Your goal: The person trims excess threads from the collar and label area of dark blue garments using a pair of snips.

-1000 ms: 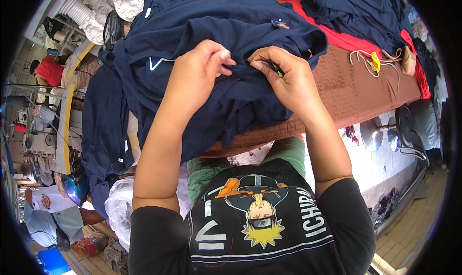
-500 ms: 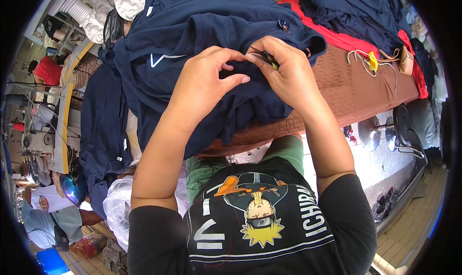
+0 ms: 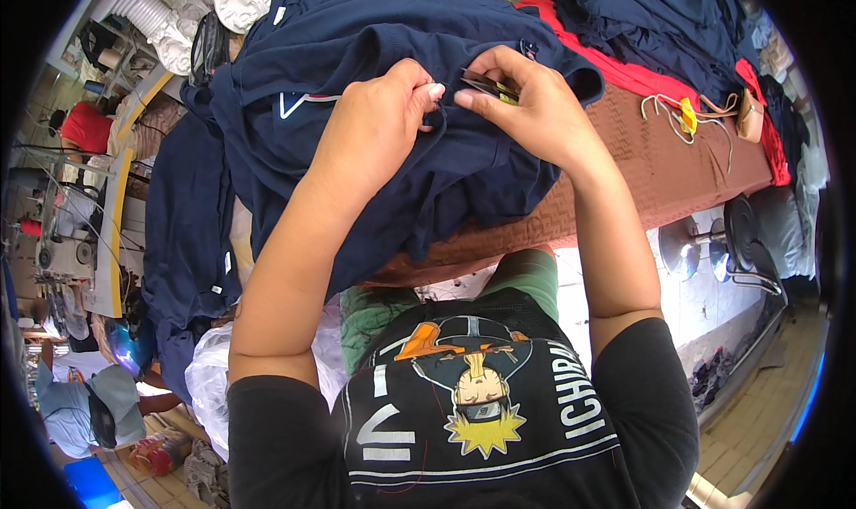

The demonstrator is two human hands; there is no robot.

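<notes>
A navy blue garment (image 3: pixel 374 50) lies bunched across the table in front of me, with a white-lined print on its left part. My left hand (image 3: pixel 382 117) is closed, thumb against forefinger, pinching a fold of this garment near its middle. Just to the right, my right hand (image 3: pixel 539 112) grips a pair of small thread snips (image 3: pixel 489 85) with dark blades and a yellow-green part. The blades point left toward the pinched cloth, a short gap away from my left fingertips. My right palm hides part of the snips.
The table has a brown cover (image 3: pixel 664 152). At its right lie a red cloth (image 3: pixel 615 72), more navy garments (image 3: pixel 651 28) and cords with a yellow piece (image 3: pixel 688 117). A clear plastic bag (image 3: pixel 218 366) sits at lower left; a fan (image 3: pixel 744 242) stands right. Other people are at left.
My left thumb and forefinger, apart before, have closed on the garment. My right hand has shifted slightly up with the snips, and the gap between my hands has widened.
</notes>
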